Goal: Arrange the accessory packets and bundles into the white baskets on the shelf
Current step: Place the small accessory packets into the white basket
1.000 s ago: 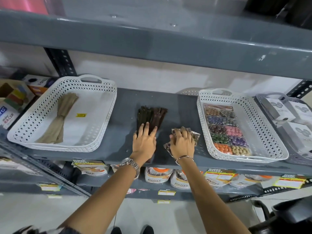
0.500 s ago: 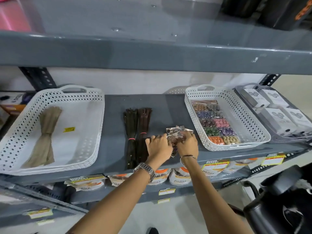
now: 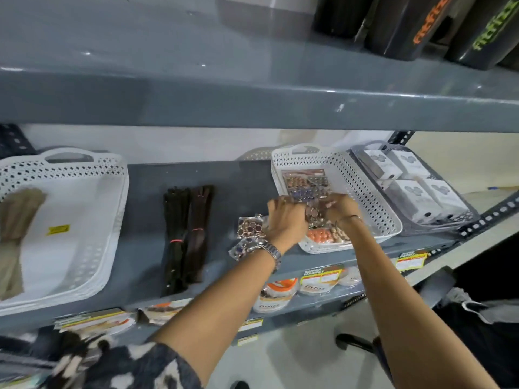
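Landmark: right basket [image 3: 362, 189], white, perforated, on the grey shelf [image 3: 233, 178].
Hidden: the packet [image 3: 316, 213] held over the basket's near half is mostly covered by both hands; its outline is blurred and its contents cannot be read.
Hidden: the card of coloured beads [image 3: 307, 182] lying in the basket shows only its far part and an orange patch at the near end; the middle is behind the hands.
Cut off: left basket [image 3: 84, 192], far left of the landmark, runs off the frame edge; the tan bundle [image 3: 14, 220] inside it is cropped too.
Left hand [image 3: 286, 220]: at the basket's left wall, fingers curled onto the packet; watch on the wrist.
Right hand [image 3: 341, 210]: over the basket interior, fingers closed on the same packet; bangle on the wrist.
Hands: close together, both pinching the packet from opposite sides.
Loose packets [image 3: 248, 234]: on the shelf just left of the basket, partly under the left wrist.
Dark bundles [image 3: 186, 234]: two, side by side on the shelf, between the two baskets, each tied with a red band.
Grey tray [image 3: 466, 217]: just right of the basket, holding white boxes [image 3: 412, 192].
In the way: the forearms cross the shelf's front edge and the price labels [image 3: 411, 261] below it.
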